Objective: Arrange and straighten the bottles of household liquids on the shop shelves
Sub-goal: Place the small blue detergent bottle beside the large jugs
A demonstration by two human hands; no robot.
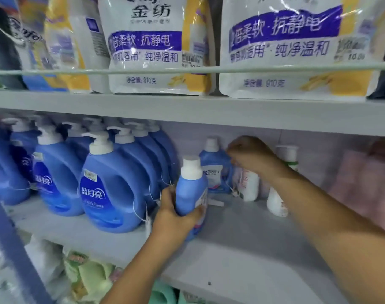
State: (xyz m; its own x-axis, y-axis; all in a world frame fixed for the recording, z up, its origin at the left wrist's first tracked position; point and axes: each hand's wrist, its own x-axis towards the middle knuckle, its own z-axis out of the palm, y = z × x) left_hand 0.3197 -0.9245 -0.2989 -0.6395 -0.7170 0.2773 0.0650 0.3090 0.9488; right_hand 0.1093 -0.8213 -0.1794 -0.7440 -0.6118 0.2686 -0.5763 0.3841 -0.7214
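Bottles half sorted on the middle shelf

Plastic gleams along the grey middle shelf (242, 227), a flat, matte board. The left hand (176, 216) wraps its fingers round the small blue bottle (190, 189), a smooth, rounded flask with a white screw cap and a paper label; the bottle stands upright near the shelf's front edge. Behind it, towards the back wall, stands a second small blue bottle (213, 167), also white-capped. The right hand (251, 156) reaches just right of that rear bottle, fingers bent downward above a white bottle (249, 185); whether it grips anything cannot be told. Right of the held bottle, two more white bottles show: one tall with a white cap (288, 156), one leaning low (276, 204). Left of the held bottle crowd the big blue pump jugs (110, 185), glossy, handle-holed, three in the front row with more behind, string tags dangling. Bare shelf lies open in front and right of the held bottle. Above, crinkly white refill pouches (158, 47) stand behind a thin rail, two facing forward.
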